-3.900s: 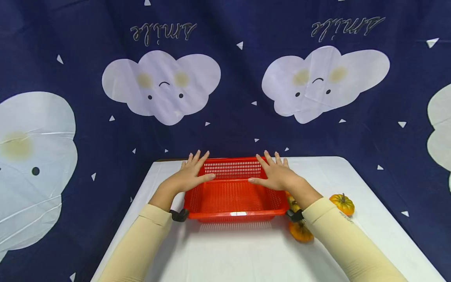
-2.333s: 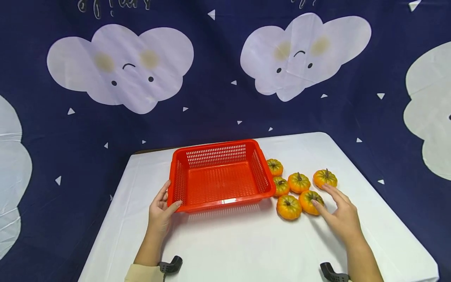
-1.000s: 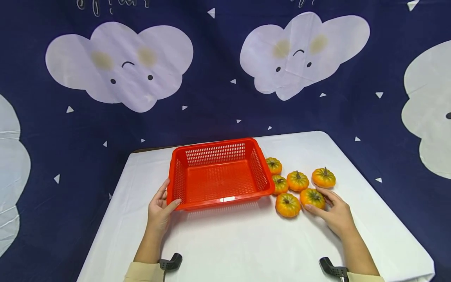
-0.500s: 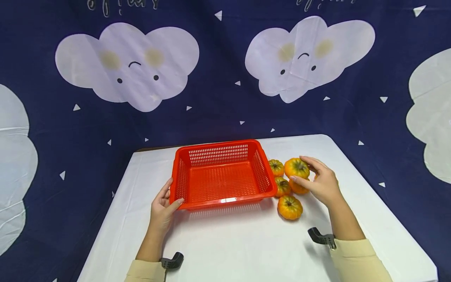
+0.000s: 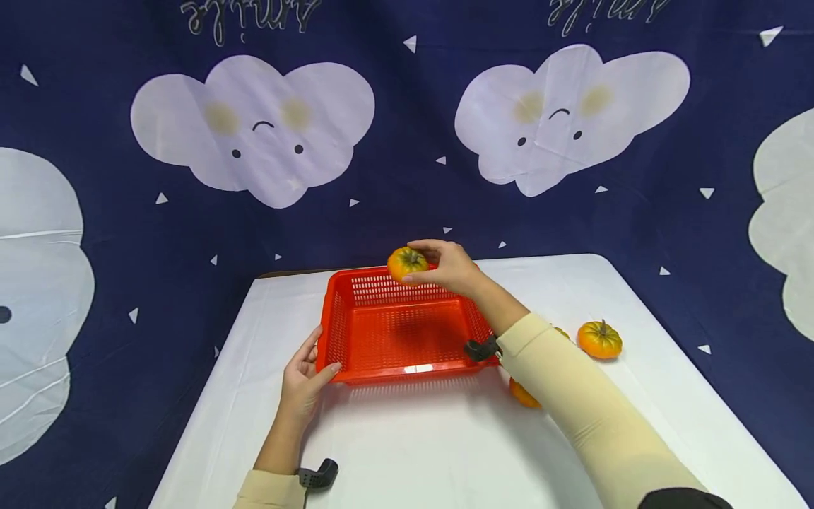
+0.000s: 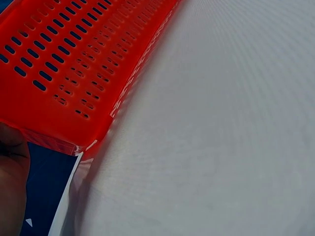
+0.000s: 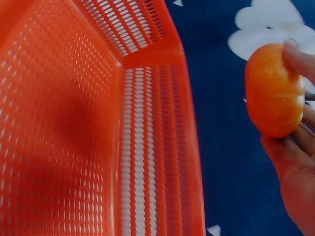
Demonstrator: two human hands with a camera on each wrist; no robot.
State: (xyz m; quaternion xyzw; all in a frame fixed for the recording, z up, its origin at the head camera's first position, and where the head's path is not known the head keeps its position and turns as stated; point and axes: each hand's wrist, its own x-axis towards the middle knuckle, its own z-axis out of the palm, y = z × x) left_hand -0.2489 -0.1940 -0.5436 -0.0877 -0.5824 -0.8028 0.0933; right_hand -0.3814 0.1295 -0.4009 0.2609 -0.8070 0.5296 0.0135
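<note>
My right hand (image 5: 450, 267) holds a small orange-and-green pumpkin (image 5: 405, 264) above the back rim of a red plastic basket (image 5: 381, 372). Thumb and fingers grip it from the right side. In the right wrist view the pumpkin (image 7: 273, 93) shows its smooth orange underside, apart from the basket wall (image 7: 162, 147). My left hand (image 5: 302, 382) grips the basket's front left corner, thumb on the rim and fingers along the outer side. Only a dark edge of that hand (image 6: 12, 182) shows in the left wrist view. Nothing lies on the visible part of the basket's floor.
One pumpkin (image 5: 600, 339) sits on the white table (image 5: 407, 452) at the right. Another pumpkin (image 5: 523, 394) is partly covered by my right sleeve (image 5: 572, 396), and a sliver of one more shows above it. A dark blue cloud-print curtain (image 5: 420, 106) hangs behind the table.
My right hand took a pumpkin from the group at the right, lifted it and carried it left over the basket. The left hand keeps its grip on the basket corner.
</note>
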